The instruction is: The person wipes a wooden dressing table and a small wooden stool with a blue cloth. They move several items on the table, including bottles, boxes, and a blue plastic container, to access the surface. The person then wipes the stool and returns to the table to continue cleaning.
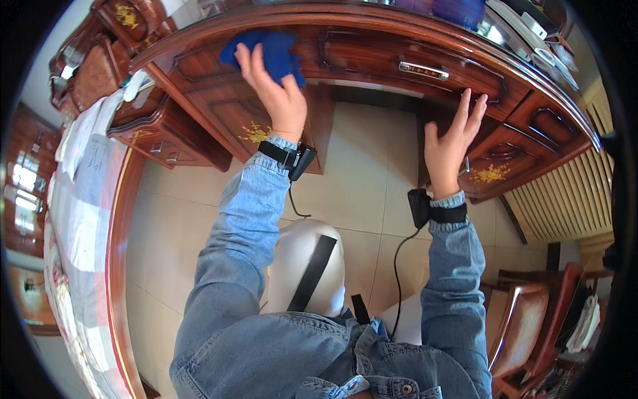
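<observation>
My left hand point(273, 95) presses a dark blue cloth point(279, 52) against the upper front of a reddish-brown wooden desk, near its left cabinet point(214, 107). The cloth lies bunched under the fingers, partly hidden by them. At the right, my right hand point(453, 137) is held with its fingers apart and nothing in it, just below the front of the middle drawer point(369, 55). Whether its fingertips touch the wood, I cannot tell. A metal handle point(423, 70) sits on that drawer, left of and above the right fingertips.
A bedside cabinet point(169, 134) and a bed with a checked cover point(94, 199) stand at the left. Papers and a white device point(533, 25) lie on the desktop's right. A wooden chair point(523, 324) is at lower right. Black cables point(396, 269) hang from both wrist units.
</observation>
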`<state>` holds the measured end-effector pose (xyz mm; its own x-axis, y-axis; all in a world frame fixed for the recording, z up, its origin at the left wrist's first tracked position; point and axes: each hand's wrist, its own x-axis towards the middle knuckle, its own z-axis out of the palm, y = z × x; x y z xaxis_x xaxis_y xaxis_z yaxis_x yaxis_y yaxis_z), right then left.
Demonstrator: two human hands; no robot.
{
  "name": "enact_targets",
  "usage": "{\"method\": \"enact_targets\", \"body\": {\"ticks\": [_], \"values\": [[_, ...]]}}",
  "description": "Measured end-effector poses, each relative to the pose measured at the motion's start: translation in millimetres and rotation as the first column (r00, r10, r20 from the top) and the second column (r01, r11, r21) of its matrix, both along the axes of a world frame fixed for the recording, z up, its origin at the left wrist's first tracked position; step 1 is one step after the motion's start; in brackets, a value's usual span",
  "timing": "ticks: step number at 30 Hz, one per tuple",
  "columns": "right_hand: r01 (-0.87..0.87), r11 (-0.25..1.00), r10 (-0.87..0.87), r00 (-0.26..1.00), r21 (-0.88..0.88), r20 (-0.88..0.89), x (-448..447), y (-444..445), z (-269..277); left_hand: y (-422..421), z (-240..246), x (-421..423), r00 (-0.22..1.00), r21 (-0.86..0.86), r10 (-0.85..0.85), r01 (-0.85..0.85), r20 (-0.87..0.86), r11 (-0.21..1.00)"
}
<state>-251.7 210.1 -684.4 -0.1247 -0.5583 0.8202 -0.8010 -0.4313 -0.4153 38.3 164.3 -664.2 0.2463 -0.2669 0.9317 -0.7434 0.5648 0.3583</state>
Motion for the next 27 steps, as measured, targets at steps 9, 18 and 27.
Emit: {"method": "enact_targets", "body": {"ticks": [9, 18, 27], "values": [[-0.041, 0.999, 0.037, 0.994, 0.033, 0.103, 42.3, 11.7, 0.1, -1.0, 23.3, -16.5, 0.710, 0.052, -0.135, 0.138, 0.691, 0.989], [-0.298, 0.954, 0.300, 0.948, 0.033, -0.105, 148.6, 24.6, 8.1, -3.1, 39.5, 60.9, 0.781, -0.223, 0.199, -0.077, 0.593, 0.972], [-0.370, 0.925, 0.381, 0.893, 0.090, -0.242, 212.5, 1.6, 16.8, -7.8, 24.3, 133.8, 0.882, -0.151, 0.240, -0.194, 0.406, 0.969]]}}
